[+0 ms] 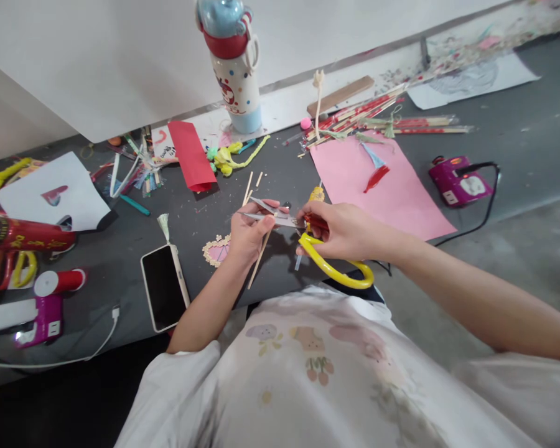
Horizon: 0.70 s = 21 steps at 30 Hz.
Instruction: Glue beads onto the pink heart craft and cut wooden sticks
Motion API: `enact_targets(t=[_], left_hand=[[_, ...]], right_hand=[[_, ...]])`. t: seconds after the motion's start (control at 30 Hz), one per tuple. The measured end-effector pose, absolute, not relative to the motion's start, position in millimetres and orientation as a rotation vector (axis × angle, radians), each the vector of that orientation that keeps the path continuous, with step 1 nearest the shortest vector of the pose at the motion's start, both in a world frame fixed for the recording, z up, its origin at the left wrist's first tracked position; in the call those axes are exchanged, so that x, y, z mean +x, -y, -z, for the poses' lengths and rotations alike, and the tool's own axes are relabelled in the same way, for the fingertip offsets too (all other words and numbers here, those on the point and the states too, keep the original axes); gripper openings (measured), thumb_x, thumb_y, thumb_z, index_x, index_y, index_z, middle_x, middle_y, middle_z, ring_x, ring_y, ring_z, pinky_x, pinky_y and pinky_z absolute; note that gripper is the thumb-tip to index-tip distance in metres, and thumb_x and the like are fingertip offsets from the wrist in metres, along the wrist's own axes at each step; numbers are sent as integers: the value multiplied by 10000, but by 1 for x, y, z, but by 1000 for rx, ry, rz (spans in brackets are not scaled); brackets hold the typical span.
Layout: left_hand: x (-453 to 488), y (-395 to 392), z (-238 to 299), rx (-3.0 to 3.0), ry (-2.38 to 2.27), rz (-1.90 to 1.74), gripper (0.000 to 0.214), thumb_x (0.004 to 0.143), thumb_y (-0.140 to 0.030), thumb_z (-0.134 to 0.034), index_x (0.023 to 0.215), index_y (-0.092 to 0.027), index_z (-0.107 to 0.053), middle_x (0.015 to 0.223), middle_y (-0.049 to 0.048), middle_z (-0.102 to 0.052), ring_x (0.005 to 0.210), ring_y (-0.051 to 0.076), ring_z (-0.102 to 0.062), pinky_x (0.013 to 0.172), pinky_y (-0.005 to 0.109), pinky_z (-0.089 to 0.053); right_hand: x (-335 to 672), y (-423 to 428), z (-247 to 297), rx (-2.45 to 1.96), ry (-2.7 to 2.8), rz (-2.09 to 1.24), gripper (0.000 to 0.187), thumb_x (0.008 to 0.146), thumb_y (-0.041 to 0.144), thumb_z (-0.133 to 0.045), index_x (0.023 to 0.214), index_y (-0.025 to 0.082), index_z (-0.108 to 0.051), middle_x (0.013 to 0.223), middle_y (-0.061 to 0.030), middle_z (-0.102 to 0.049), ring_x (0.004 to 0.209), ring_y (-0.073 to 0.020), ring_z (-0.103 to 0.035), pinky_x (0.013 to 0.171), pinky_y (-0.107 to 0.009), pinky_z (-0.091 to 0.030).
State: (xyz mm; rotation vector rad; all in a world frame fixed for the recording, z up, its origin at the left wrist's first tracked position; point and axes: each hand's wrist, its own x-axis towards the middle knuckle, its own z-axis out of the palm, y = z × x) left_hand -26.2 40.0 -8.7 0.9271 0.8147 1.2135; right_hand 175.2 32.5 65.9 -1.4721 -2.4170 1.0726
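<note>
My right hand [343, 231] is closed around the red and yellow handles of a pair of scissors [329, 264], whose open blades point left. My left hand [249, 233] pinches a thin wooden stick [257, 264] between fingers and thumb, and the blades meet the stick right at my fingertips. A small heart-shaped pink piece with a scalloped edge [214, 251] lies on the dark table [130, 242] just left of my left hand. Both hands hover over the table's near edge, above my white patterned shirt.
A phone [164, 286] lies face up at left of my left arm. A pink paper sheet [392, 186], a purple glue gun [457, 180] with black cord, a red paper strip [191, 155], a spotted water bottle [236, 68], and sticks [382, 115] lie beyond.
</note>
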Motion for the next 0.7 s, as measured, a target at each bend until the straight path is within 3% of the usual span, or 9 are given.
enact_targets(t=[0.23,0.37,0.53,0.7], left_hand=[[-26,-38,7,938,-843,-1241,459,593,-504,-840,860,-162,-690,792,63,-762,663,146,-717,644,245,-587],[-24,-39,7,909,-847,-1229,449,621,-494,-831,897,-170,-688,828,62,-763,735,160,-732,702,261,-597],[-30,-44,7,969,-884,-1113,615,576,-537,-848,1029,-152,-692,848,85,-761,764,202,-742,739,321,-615],[-34,-42,0,1067,-1069,-1017,393,552,-408,-881,781,-129,-725,661,47,-728,571,162,-695,552,262,-584]], right_hand=[[175,-32,-64,-1456,2425,-1071,542,744,603,-660,1085,190,-573,725,-1,-630,609,-146,-558,566,-254,-370],[175,-34,-64,-1471,2436,-1020,514,746,578,-663,1069,190,-569,749,-16,-643,635,-160,-575,581,-258,-368],[179,-35,-69,-1504,2424,-1021,483,770,556,-632,1078,189,-571,780,-22,-646,647,-158,-576,582,-253,-368],[184,-36,-72,-1562,2403,-948,542,756,572,-637,1119,177,-563,830,-36,-660,683,-171,-594,608,-261,-391]])
